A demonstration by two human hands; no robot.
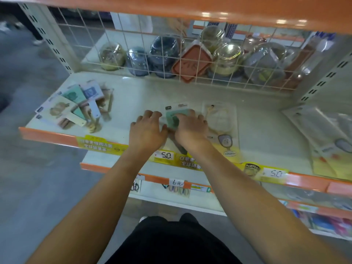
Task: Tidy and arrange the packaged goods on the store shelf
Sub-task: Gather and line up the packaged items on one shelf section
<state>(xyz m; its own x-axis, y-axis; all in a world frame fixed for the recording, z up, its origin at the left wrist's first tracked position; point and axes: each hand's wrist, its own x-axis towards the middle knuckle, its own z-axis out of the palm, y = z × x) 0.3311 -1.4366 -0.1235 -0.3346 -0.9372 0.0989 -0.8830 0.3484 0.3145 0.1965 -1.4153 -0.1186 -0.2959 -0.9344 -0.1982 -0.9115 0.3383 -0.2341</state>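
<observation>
Item: green packet (172,120), flat on cream shelf (257,119), mid-front, atop other clear-wrapped packets. Left hand (146,128): palm down, fingers loosely spread, resting just beside the packet's left edge. Right hand (190,128): fingers bent over the packet's right side, touching it; whether it grips cannot be told. Mirror packet (222,126) lies just right of the hands. Heap of card packets (76,105) at the shelf's left. Price tags: "5.0" (165,155), "5.0" (276,173); lower shelf, "6元" (178,182).
</observation>
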